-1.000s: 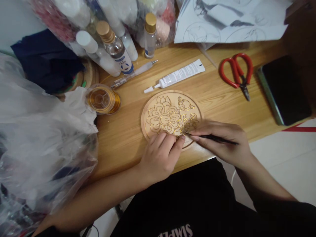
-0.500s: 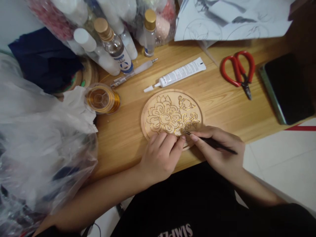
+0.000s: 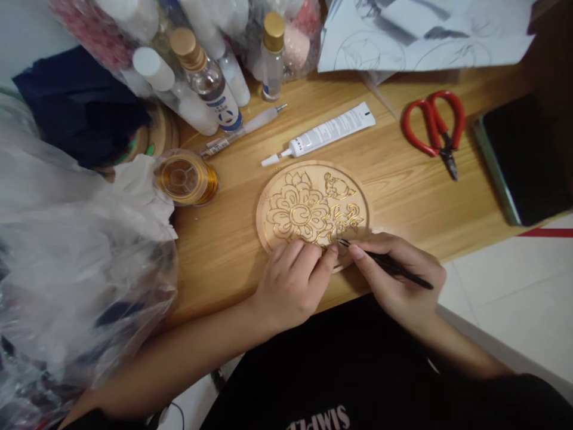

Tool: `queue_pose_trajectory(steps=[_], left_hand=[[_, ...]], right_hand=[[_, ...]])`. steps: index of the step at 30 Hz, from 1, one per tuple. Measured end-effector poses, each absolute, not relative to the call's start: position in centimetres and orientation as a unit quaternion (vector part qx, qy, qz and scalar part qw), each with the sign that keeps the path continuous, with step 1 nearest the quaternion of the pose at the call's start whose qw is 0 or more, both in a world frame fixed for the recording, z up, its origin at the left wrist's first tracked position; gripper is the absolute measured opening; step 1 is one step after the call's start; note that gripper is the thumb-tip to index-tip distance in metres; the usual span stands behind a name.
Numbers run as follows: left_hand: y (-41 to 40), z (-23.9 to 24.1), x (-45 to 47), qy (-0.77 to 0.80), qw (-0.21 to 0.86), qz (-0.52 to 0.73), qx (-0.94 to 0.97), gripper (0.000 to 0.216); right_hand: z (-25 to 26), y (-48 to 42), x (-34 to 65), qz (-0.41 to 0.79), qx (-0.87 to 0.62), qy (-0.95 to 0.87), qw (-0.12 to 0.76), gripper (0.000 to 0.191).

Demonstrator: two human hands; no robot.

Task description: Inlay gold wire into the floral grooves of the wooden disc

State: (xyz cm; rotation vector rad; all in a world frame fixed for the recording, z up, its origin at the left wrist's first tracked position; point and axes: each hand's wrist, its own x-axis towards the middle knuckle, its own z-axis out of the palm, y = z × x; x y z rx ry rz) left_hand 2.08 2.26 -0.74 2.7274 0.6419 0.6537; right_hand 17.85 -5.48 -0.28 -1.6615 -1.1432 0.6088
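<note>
A round wooden board with a raised rim lies before me, carrying a flower and leaf design outlined in thin gold wire. My left hand is closed over its near edge, fingers curled on the surface and fingertips partly hidden. Black tweezers are pinched in my right hand. Their tips point left onto the lower right of the design, close by my left fingertip. Whether a piece of wire sits between the tips is too small to tell.
Beyond the board lie a white glue tube, a pen and red-handled cutters. A gold wire spool stands left, near plastic bags. Bottles and drawn sheets are at the back; a phone lies right.
My right hand has shifted very slightly right, and the tweezer tips look a little more apart. My left hand stays in place on the board.
</note>
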Motion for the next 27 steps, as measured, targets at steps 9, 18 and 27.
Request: queue_pose_trajectory(steps=[9, 18, 27], left_hand=[[2.26, -0.68, 2.11, 0.220, 0.133, 0.226, 0.940, 0.025], [2.27, -0.74, 2.12, 0.221, 0.132, 0.229, 0.939, 0.027], [2.25, -0.82, 2.24, 0.222, 0.130, 0.236, 0.937, 0.026]], right_hand=[[-0.22, -5.36, 18.12, 0.247, -0.673, -0.495, 0.491, 0.022], [-0.34, -5.29, 18.19, 0.230, -0.656, -0.530, 0.485, 0.028], [-0.42, -5.54, 17.50, 0.196, -0.667, -0.544, 0.470, 0.029]])
